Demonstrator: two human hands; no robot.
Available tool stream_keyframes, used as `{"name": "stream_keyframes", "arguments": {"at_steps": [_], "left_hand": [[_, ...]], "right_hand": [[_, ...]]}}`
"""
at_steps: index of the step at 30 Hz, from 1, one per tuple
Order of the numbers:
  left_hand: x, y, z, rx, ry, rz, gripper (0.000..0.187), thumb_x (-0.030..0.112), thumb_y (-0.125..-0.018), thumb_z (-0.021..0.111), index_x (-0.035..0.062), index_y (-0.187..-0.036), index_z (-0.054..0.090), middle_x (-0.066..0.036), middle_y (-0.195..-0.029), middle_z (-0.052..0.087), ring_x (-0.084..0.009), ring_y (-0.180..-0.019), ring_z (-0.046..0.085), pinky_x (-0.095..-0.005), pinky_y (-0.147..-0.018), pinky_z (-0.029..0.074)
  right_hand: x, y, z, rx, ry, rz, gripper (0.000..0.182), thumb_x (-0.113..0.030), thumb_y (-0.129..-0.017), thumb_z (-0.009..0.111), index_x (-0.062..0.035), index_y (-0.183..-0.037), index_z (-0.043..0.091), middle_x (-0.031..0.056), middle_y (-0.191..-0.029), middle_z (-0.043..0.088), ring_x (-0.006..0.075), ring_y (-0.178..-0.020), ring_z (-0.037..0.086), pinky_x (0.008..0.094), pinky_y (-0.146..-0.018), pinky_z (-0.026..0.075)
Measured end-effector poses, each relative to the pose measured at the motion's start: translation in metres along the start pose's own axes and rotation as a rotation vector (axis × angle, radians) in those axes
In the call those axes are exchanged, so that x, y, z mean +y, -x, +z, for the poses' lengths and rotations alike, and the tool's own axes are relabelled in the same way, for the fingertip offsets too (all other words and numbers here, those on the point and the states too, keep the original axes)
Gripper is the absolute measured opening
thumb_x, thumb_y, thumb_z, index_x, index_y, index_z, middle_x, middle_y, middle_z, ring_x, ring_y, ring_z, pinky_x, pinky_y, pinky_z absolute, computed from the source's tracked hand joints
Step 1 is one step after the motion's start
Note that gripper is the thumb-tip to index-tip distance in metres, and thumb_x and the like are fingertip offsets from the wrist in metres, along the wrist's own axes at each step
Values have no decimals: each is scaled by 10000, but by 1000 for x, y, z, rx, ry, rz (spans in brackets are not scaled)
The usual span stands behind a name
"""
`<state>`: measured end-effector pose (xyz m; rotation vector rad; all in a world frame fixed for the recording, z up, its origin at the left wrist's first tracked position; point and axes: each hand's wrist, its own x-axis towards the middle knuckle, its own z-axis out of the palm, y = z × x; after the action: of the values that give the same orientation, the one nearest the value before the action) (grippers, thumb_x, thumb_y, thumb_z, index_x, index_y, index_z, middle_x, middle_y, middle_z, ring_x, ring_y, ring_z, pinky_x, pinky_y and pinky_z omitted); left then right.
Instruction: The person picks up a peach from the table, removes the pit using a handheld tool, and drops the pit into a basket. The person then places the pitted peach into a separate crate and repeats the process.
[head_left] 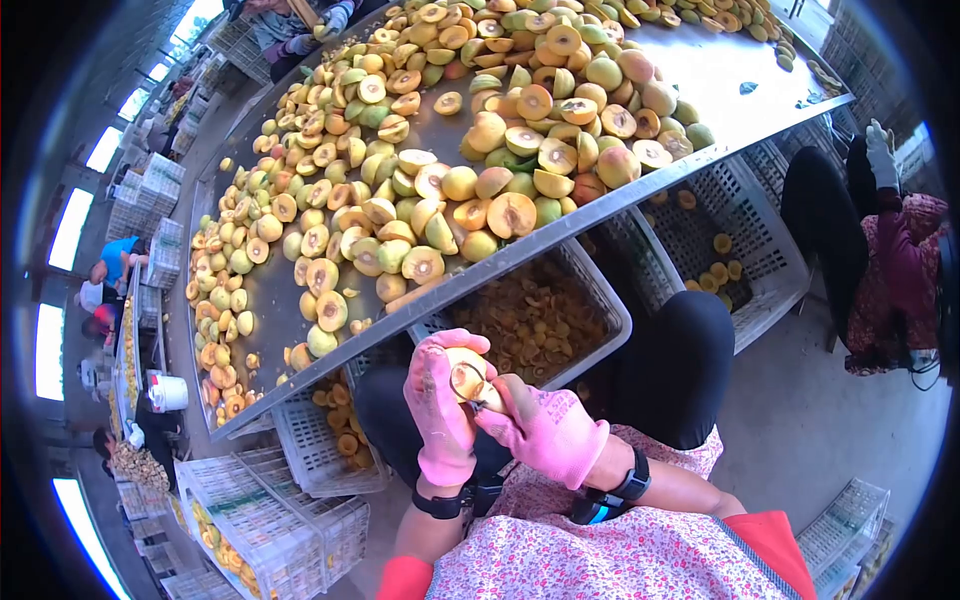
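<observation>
In a pink glove, my left hand [440, 410] is closed around a yellow peach half [467, 378], its cut face turned toward my right hand. My right hand [550, 430], also pink-gloved, grips a small tool with a thin, dark curved blade [478, 404] that touches the cut flesh. Most of its handle is hidden in my fingers. Both hands are above my lap, just in front of the metal table [470, 282]. Many halved peaches [511, 214] lie piled on that table, some cut side up, others skin side up.
Under the table edge stands a crate [615, 318] of small peach scraps. More crates with peach pieces stand to the left [300, 440] and right [770, 270]. Stacked white crates [270, 530] are at lower left. Another person [890, 260] sits at right; others work farther back.
</observation>
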<state>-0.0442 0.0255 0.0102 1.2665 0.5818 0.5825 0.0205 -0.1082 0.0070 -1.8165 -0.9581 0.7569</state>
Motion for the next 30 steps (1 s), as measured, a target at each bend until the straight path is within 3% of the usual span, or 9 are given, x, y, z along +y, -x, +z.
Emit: {"name": "stream_keyframes", "arguments": {"at_steps": [8, 14, 17, 19, 22, 23, 25, 29, 30], "left_hand": [[-11, 11, 14, 47, -32, 92, 479, 497, -1056, 507, 30, -1118, 596, -134, -996, 692, -170, -751, 677, -283, -668, 557], [-16, 15, 15, 54, -6, 80, 469, 492, -1063, 492, 36, -1084, 600, -125, -966, 686, -160, -721, 660, -272, -654, 545], [-15, 15, 15, 29, -31, 83, 482, 507, -1061, 489, 37, -1065, 596, -118, -950, 685, -151, -712, 650, -268, -647, 536], [-14, 16, 15, 11, -66, 100, 492, 517, -1059, 487, 37, -1056, 593, -114, -940, 685, -146, -709, 645, -266, -644, 531], [-16, 15, 16, -4, -89, 85, 510, 534, -1056, 481, 36, -1043, 591, -113, -931, 687, -142, -702, 639, -264, -636, 522], [-17, 15, 16, -14, -99, 103, 513, 536, -1057, 477, 37, -1044, 588, -114, -929, 688, -141, -698, 637, -264, -633, 520], [-20, 15, 16, -25, -108, 120, 515, 539, -1058, 472, 37, -1046, 586, -116, -928, 688, -141, -694, 634, -264, -630, 518], [-22, 17, 18, -72, -75, 108, 542, 564, -1049, 473, 32, -1061, 573, -131, -934, 687, -145, -701, 634, -267, -636, 516], [-21, 15, 20, -86, -66, 113, 558, 579, -1044, 472, 30, -1067, 568, -137, -939, 686, -147, -702, 635, -271, -641, 517]], "right_hand": [[5, 6, -5, -33, -3, 48, 427, -457, -1035, 528, -40, -1126, 509, 231, -837, 690, 436, -795, 688, 511, -646, 528], [13, 9, -1, -97, -247, 65, 476, -456, -1048, 503, -20, -1240, 494, 258, -824, 681, 435, -821, 689, 495, -685, 535], [9, 10, -12, -205, -361, 131, 463, -434, -1053, 506, -9, -1238, 514, 234, -840, 678, 365, -782, 698, 449, -698, 530], [5, 11, -18, -288, -496, 167, 430, -427, -1058, 511, -12, -1161, 558, 140, -831, 660, 242, -750, 650, 387, -693, 513], [20, 13, -5, -344, -704, 223, 397, -432, -1063, 511, -42, -1045, 585, 46, -805, 602, 138, -731, 557, 312, -665, 468], [22, 13, -5, -342, -706, 226, 397, -432, -1063, 511, -42, -1045, 585, 46, -805, 602, 138, -731, 557, 312, -665, 468], [25, 13, -7, -462, -1098, 321, 363, -443, -1062, 522, -93, -980, 574, -8, -722, 533, 75, -614, 475, 253, -547, 389], [27, 18, -17, -567, -1192, 416, 364, -459, -1075, 492, -127, -938, 554, -38, -641, 470, 41, -479, 367, 220, -429, 287], [34, 19, -15, -644, -1377, 380, 384, -467, -1083, 464, -125, -927, 547, -52, -614, 445, 37, -432, 334, 217, -388, 255]]}}
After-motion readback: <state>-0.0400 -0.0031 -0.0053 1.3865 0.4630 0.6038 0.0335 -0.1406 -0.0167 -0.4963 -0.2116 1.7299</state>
